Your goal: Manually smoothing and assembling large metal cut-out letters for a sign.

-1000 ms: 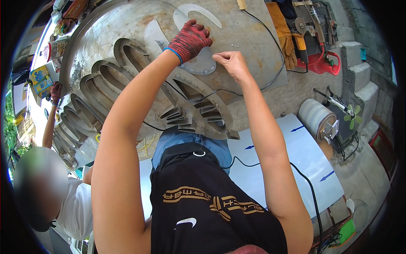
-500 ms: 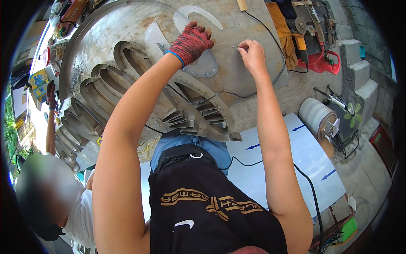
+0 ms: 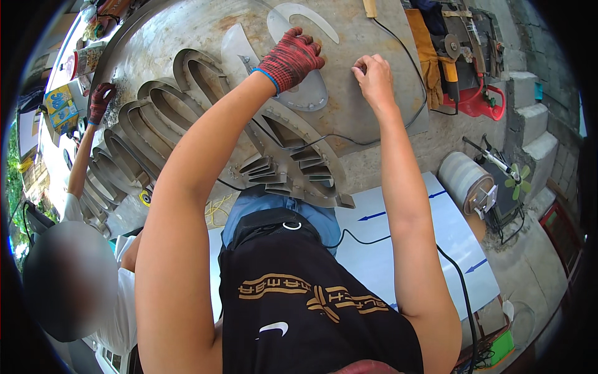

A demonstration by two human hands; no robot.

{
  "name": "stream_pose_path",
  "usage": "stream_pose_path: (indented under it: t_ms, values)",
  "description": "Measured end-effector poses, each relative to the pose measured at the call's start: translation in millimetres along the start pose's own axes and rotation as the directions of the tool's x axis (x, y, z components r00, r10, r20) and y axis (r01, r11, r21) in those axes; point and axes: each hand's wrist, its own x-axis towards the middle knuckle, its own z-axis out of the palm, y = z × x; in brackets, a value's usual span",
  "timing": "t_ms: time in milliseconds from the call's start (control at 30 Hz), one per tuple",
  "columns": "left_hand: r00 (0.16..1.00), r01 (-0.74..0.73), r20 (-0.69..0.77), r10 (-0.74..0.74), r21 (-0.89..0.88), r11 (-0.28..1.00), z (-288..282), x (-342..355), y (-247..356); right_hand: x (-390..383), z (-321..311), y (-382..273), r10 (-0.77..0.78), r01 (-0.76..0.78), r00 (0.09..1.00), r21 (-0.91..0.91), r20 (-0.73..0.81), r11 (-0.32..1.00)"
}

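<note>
My left hand (image 3: 291, 60), in a red-and-black knit glove, rests with curled fingers over a pale, curved flat metal cutout (image 3: 309, 98). Its palm side is hidden, so I cannot make out what it grips. To the right, my bare right hand (image 3: 375, 80) hovers above the worn metal table (image 3: 349, 118), thumb and fingertips pinched together; whatever they hold is too small or hidden to name. A second curved cutout (image 3: 324, 22) lies just beyond the left hand. Nearer to me, a large script-like shape of bent metal strips (image 3: 156, 103) stands on the table.
A co-worker's gloved hand (image 3: 101, 103) reaches over the table's left side. A black cable (image 3: 324, 137) crosses the table toward a wooden handle (image 3: 370, 9). An angle grinder (image 3: 451, 71) and a red container (image 3: 489, 103) sit to the right, near a striped drum (image 3: 464, 171).
The small metallic bit at my right fingertips is no longer visible, and that hand's fingers are more curled. The co-worker's gloved hand has moved farther over the table and rightward.
</note>
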Motion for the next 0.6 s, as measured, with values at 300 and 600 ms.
stream_pose_path:
  t_ms: [300, 600]
  values:
    - [0.998, 0.010, 0.054, -0.010, 0.003, 1.000, -12, -3, 1, 8, 1, -2, -0.030, 0.046, 0.993, -0.136, 0.115, 0.990]
    - [0.999, 0.028, 0.045, -0.027, -0.019, 0.999, -12, -4, -1, -29, -6, -57, -0.136, 0.128, 0.986, 0.088, 0.097, 0.988]
